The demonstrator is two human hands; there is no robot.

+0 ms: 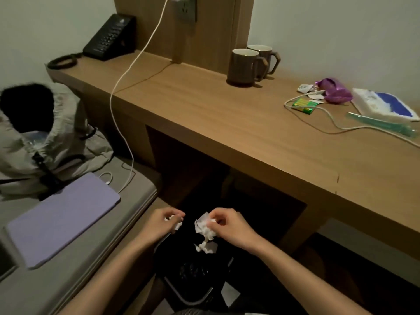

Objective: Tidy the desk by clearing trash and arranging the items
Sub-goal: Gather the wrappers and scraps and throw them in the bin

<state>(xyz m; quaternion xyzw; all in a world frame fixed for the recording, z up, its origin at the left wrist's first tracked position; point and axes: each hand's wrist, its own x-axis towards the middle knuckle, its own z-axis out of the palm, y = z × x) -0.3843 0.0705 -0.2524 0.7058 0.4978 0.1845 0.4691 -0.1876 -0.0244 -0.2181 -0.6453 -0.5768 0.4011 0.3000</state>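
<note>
Head view: left hand [164, 223] pinches a tissue scrap [176, 225], right hand [228, 226] grips a crumpled tissue wad [206, 231] — both over the dark bin [193, 276], near, below the counter [227, 123]. Release straight down, fingers fully spread, so nothing clings. Wrappers [334, 92] wait far right.

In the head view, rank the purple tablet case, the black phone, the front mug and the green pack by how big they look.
1. Purple tablet case, though it lies nearer the camera.
2. Black phone.
3. Front mug, close to the phone, so that order is unsure.
4. Green pack, clearly smallest.
</note>
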